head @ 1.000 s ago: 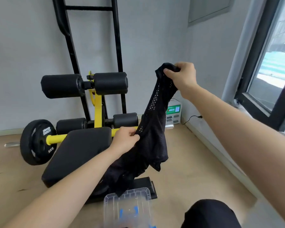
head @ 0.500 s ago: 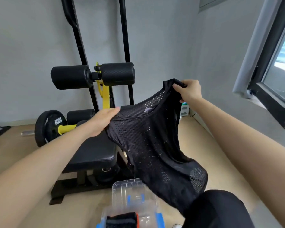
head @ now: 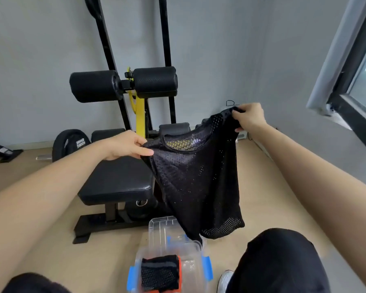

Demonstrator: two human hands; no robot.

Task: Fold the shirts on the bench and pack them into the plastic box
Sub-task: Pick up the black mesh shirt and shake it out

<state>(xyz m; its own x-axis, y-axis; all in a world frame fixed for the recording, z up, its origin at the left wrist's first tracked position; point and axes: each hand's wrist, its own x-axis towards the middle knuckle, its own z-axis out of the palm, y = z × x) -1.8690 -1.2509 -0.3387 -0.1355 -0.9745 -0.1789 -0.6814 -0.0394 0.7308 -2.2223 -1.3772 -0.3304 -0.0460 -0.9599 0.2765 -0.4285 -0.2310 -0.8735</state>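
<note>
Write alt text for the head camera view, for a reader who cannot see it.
The left hand and right hand hold a black mesh shirt up by its shoulders in front of a black bench. Below it, a clear plastic box with blue latches holds a folded dark garment.

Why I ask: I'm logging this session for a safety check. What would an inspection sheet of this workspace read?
Surface: bench, black padded seat; black mesh shirt hangs at its right edge.
Job's things: black mesh shirt held up unfolded; plastic box open on the floor, folded garment inside.
Clutter: weight plate left of the bench; clear lid behind the box.
Hands: left hand pinches one shoulder of the shirt; right hand grips the other.
Cables: thin black cable by the wall, behind the right hand.
Surroundings: grey wall, window at right, tan floor.
</note>
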